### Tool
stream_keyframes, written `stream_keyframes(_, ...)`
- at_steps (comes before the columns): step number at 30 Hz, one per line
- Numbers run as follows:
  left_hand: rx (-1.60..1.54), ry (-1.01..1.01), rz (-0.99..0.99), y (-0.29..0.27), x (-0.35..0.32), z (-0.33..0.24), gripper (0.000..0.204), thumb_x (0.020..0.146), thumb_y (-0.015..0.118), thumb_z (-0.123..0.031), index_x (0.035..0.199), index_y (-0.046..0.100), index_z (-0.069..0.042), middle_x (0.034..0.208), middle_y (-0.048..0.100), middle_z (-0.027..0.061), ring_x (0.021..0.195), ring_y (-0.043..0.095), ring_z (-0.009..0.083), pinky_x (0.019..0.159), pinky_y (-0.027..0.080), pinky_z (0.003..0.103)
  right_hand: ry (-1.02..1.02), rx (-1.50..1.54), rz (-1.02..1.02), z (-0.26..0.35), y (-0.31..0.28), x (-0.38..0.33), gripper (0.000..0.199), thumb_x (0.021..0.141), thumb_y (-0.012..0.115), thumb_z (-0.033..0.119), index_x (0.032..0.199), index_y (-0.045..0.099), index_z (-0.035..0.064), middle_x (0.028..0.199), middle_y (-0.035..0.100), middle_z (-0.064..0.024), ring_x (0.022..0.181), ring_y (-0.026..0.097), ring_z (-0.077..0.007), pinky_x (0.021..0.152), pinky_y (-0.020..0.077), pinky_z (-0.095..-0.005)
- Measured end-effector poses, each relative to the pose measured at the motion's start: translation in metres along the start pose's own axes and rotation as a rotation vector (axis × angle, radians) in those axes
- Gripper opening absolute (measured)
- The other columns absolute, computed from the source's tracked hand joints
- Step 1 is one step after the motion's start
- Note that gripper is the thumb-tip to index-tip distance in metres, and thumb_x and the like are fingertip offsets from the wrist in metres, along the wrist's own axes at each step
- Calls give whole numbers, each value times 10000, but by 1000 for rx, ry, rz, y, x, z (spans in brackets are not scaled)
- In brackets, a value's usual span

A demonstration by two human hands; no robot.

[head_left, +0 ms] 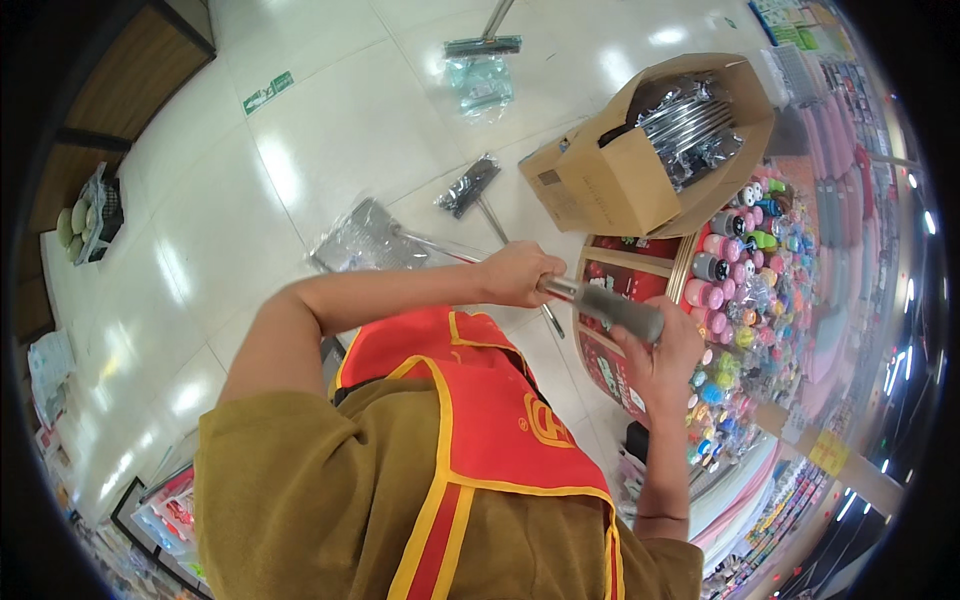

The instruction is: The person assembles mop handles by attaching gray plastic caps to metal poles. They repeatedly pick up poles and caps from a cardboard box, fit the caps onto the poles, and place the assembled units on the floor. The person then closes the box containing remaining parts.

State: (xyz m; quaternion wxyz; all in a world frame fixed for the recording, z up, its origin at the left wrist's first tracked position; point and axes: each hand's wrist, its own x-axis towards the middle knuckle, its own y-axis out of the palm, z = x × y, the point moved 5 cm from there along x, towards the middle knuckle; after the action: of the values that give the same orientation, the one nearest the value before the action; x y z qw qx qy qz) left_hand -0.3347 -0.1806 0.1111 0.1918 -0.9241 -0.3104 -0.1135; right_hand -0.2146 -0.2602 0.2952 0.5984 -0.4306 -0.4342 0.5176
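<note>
My left hand (520, 274) is closed around a metal pole (445, 247) in front of my chest. At the pole's right end is a thick grey grip (620, 308), which my right hand (665, 350) holds near its tip. The pole runs left and down toward a wide, flat grey head (368, 238) in clear plastic, close to the floor. I cannot tell exactly what kind of head it is. Just beyond lies a second pole with a dark, plastic-wrapped head (468, 186), its shaft passing behind my left hand.
An open cardboard box (610, 180) packed with plastic-wrapped metal poles stands at the right. Below it is a red display stand (605, 375), beside many colourful bottles (710, 270). Another dark-headed pole tool (482, 46) is on the far floor, by a teal plastic-wrapped item (480, 85).
</note>
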Motion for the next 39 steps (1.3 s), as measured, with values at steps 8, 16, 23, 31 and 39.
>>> stream_keyframes(8,240,-99,-282,2,22,38,233,670,726,-172,774,535,-85,566,520,137,547,549,367,491,422,429,400,127,-172,-39,44,4,529,866,598,533,770,605,13,552,561,-132,538,598,-297,526,437,-399)
stream_keyframes(16,183,35,71,-38,36,25,217,658,685,-148,644,489,-56,550,504,131,559,531,372,503,406,428,324,841,460,-8,41,-16,353,955,496,214,1216,476,-23,913,648,-143,771,661,-252,741,517,-351)
stream_keyframes(23,58,88,378,-49,40,-1,181,690,669,-171,663,539,-48,579,539,130,575,532,350,527,402,426,-737,-391,100,29,-42,2,483,856,547,148,1334,483,170,1256,568,-84,1182,533,-268,986,426,-433)
stream_keyframes(31,-170,-12,576,-14,51,2,165,693,647,-125,729,568,16,569,523,167,496,474,284,500,384,381,-1170,-190,206,69,-5,-12,282,767,635,124,1048,623,111,956,622,-35,938,609,-201,936,440,-355)
stream_keyframes(39,-179,-65,330,-8,36,-3,172,689,684,-119,807,624,-9,567,533,171,495,485,290,503,407,383,-1078,-56,103,70,11,-10,168,628,595,122,614,427,110,560,394,-1,538,463,-151,543,374,-279)
